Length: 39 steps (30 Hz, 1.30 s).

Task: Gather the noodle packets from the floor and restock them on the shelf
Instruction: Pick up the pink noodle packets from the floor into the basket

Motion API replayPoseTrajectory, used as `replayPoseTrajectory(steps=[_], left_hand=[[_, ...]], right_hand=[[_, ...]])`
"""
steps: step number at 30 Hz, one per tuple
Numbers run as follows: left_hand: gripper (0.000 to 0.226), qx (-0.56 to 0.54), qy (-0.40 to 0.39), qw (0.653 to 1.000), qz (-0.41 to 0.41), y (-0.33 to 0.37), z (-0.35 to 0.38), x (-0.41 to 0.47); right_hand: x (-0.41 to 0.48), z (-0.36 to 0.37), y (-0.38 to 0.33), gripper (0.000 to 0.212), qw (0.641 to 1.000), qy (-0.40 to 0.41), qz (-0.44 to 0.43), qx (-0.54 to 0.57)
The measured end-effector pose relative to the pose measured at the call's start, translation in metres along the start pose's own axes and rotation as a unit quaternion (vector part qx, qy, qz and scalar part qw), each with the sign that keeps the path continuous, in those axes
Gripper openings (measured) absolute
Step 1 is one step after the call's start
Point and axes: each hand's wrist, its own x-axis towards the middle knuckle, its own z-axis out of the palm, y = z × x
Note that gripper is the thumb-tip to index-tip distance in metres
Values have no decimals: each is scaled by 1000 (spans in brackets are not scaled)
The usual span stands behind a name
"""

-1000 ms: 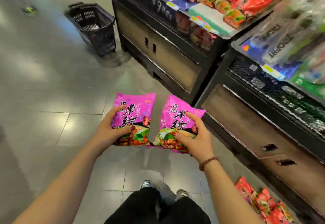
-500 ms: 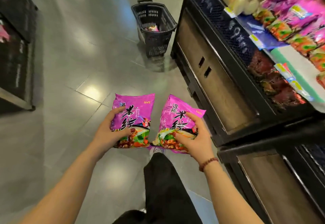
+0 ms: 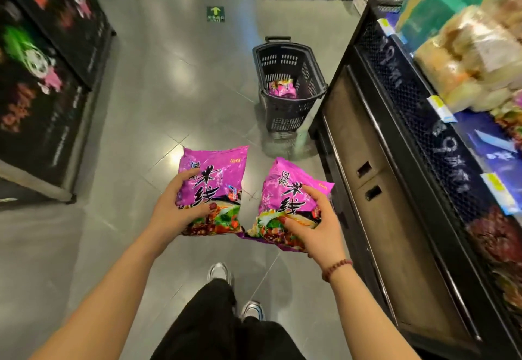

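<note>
The left hand (image 3: pixel 175 213) grips a glossy, crinkled magenta plastic noodle packet (image 3: pixel 217 173) at its lower left edge. The thumb is curled across the printed front and the fingers are hidden behind it. The right hand (image 3: pixel 316 229), with a brown beaded bracelet (image 3: pixel 336 269) at the wrist, grips a second magenta noodle packet (image 3: pixel 285 190) at its lower right side, thumb and forefinger bent onto the face.

Both packets are flat, pillow-shaped rectangles with crimped ends. They are held face-up over the polished grey tile floor (image 3: pixel 158 105), side by side and just apart. The first packet's long axis runs from 6 to 12 o'clock. The second tilts toward 1 o'clock. On each, the plain magenta end points away from the person and the pictured-food end is nearest them.

At about 1 o'clock from the hands, a black perforated plastic shopping basket (image 3: pixel 285 117) stands on the floor beside the end of the shelf. In it lies what looks like a third magenta packet (image 3: pixel 282 88), though it is too small to be sure.

At 3 o'clock is the dark metal shelf (image 3: pixel 395 162), which has wood-toned lower panels and a mesh front. The goods on it are blurred.
</note>
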Motion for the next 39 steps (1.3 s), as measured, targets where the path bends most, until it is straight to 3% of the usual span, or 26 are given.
replayPoseTrajectory(steps=[17, 30, 39], left_hand=[[69, 13, -30, 999, 32, 98, -29, 366], [83, 0, -25, 999, -46, 157, 29, 603], [67, -8, -36, 997, -71, 184, 58, 740]], right_hand=[[335, 33, -76, 63, 997, 75, 11, -26], [613, 11, -81, 66, 995, 51, 64, -48], [757, 2, -99, 65, 992, 52, 84, -80]])
